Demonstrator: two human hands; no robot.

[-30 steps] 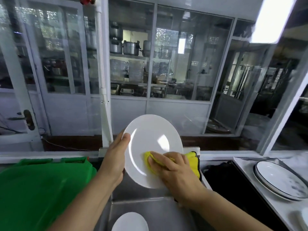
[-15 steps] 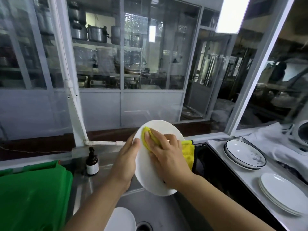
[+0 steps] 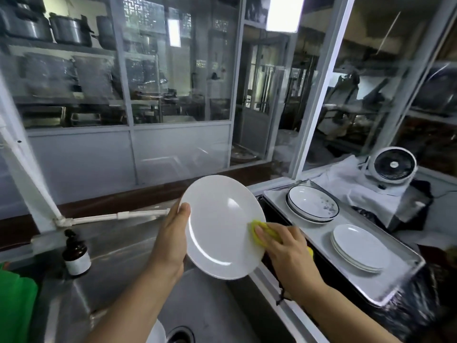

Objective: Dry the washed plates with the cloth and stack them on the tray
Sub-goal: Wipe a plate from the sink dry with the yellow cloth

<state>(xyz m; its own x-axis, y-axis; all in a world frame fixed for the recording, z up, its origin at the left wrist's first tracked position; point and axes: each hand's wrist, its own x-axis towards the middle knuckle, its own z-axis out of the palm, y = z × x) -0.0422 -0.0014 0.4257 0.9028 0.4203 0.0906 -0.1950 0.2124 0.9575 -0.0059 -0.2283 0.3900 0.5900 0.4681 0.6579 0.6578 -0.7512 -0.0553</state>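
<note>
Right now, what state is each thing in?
Plate: held tilted over the sink, being wiped.
Cloth: pressed on the plate's right edge.
Left hand: gripping the plate's left rim.
Right hand: holding the cloth.
Tray: carrying two plate stacks.

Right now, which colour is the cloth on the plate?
Yellow cloth, seen in the head view, pressed by the right hand.

Left hand: your left hand [image 3: 173, 240] grips the white plate [image 3: 221, 226] by its left rim, tilted above the sink [image 3: 205, 303].
Right hand: your right hand [image 3: 286, 251] presses the yellow cloth [image 3: 258, 231] on the plate's right edge.
Tray: the tray [image 3: 319, 238] on your right carries two plate stacks.
</note>
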